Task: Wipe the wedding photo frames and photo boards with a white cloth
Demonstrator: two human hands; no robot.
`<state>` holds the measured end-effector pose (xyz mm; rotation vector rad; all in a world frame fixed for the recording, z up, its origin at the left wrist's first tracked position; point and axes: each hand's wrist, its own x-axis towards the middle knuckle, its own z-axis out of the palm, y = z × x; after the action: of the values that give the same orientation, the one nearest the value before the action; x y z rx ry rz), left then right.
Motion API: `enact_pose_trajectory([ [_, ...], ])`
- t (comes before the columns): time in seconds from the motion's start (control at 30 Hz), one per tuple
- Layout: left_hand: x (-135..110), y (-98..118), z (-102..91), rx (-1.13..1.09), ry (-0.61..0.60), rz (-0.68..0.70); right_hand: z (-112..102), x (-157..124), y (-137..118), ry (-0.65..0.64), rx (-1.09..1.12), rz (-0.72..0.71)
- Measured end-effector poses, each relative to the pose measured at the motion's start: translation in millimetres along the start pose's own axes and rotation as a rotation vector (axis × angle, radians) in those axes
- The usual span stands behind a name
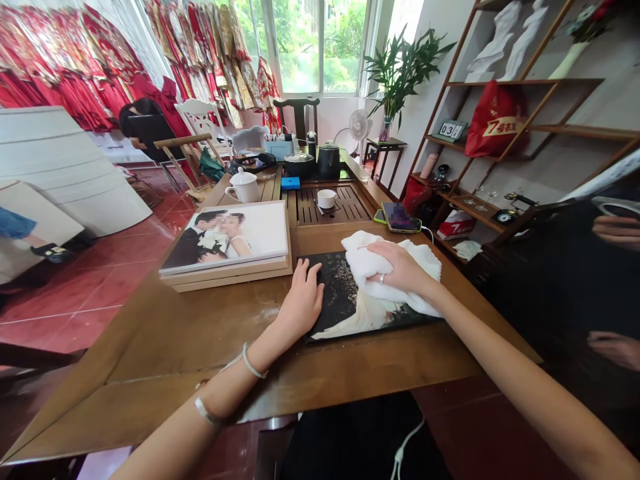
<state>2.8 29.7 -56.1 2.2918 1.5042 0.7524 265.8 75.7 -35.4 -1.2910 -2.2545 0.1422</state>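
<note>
A dark photo panel [334, 293] with a pale gown in its picture lies flat on the wooden table. My right hand [397, 267], with a ring on one finger, grips a bunched white towel [363, 257] pressed onto the panel's upper right part. The towel and hand hide much of the picture there. Resting on the panel's left edge is my left hand [303, 297], its fingers stretched out and holding nothing. To the left of it sits a stack of wedding photo panels [267, 230], the top one showing a couple.
Beyond the panel are a phone [400, 219] with a cable, a slatted tea tray [350, 200] bearing a white cup [327, 198], and a lidded white mug [245, 187]. Another person in dark clothes [565, 280] is close on the right. Shelves [500, 83] line the right wall.
</note>
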Motion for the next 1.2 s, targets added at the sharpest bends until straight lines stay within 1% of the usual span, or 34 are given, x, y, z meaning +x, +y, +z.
enact_pose_trajectory([
  [0.1, 0, -4, 3.0, -0.009, 0.036, 0.023, -2, -22, -21, -0.028, 0.031, -0.124],
  [0.17, -1, -6, 5.2, -0.008, 0.051, 0.041, -5, -41, -36, -0.045, 0.047, -0.168],
  [0.23, -1, -8, 6.8, -0.002, 0.055, 0.051, -9, -60, -48, -0.072, 0.063, -0.180],
  [0.3, -1, -9, 7.6, -0.001, 0.058, 0.059, -14, -74, -55, -0.091, 0.069, -0.176],
  [0.4, -1, -10, 7.5, -0.015, 0.065, 0.069, -19, -82, -52, -0.089, 0.062, -0.164],
  [0.47, -1, -9, 6.7, -0.022, 0.064, 0.068, -20, -77, -44, -0.068, 0.045, -0.146],
  [0.53, -1, -8, 5.8, -0.020, 0.056, 0.063, -18, -65, -32, -0.033, 0.018, -0.110],
  [0.63, -2, -7, 5.1, -0.017, 0.048, 0.059, -13, -41, -15, 0.000, -0.019, -0.047],
  [0.73, -2, -7, 6.1, -0.021, 0.060, 0.062, -5, -15, -2, -0.007, -0.050, 0.004],
  [0.83, -2, -8, 8.2, -0.025, 0.070, 0.059, 4, 9, 4, -0.009, -0.065, 0.019],
  [0.93, -1, -9, 9.6, -0.027, 0.078, 0.061, 11, 25, 3, -0.009, -0.077, 0.037],
  [1.0, -1, -9, 9.8, -0.028, 0.079, 0.057, 14, 28, -2, -0.005, -0.092, 0.033],
  [1.07, -1, -8, 9.4, -0.027, 0.075, 0.050, 15, 25, -11, -0.006, -0.091, -0.010],
  [1.13, -1, -7, 8.6, -0.022, 0.069, 0.048, 15, 14, -23, -0.020, -0.071, -0.072],
  [1.2, -1, -6, 7.6, -0.017, 0.061, 0.047, 12, -4, -38, -0.042, -0.039, -0.137],
])
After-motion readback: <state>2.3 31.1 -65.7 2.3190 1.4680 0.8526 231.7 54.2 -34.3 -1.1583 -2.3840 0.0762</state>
